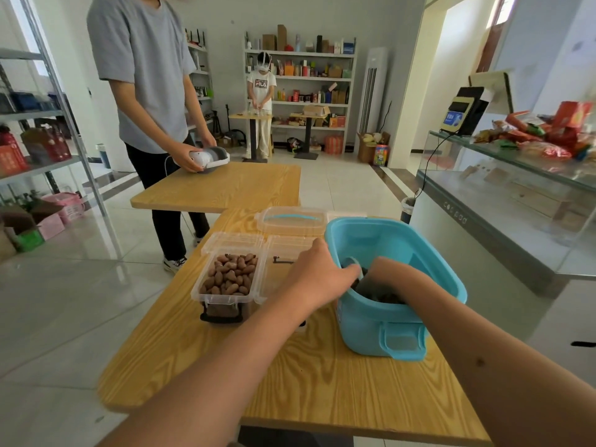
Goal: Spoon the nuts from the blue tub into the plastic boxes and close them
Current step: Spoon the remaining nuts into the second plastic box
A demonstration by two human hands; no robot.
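Both hands reach into the blue tub (396, 304): left hand (317, 272) grips its rim, right hand's grip hidden inside.

One blue tub (403, 321), two plastic boxes (225, 279) (283, 266), one loose lid (292, 221)
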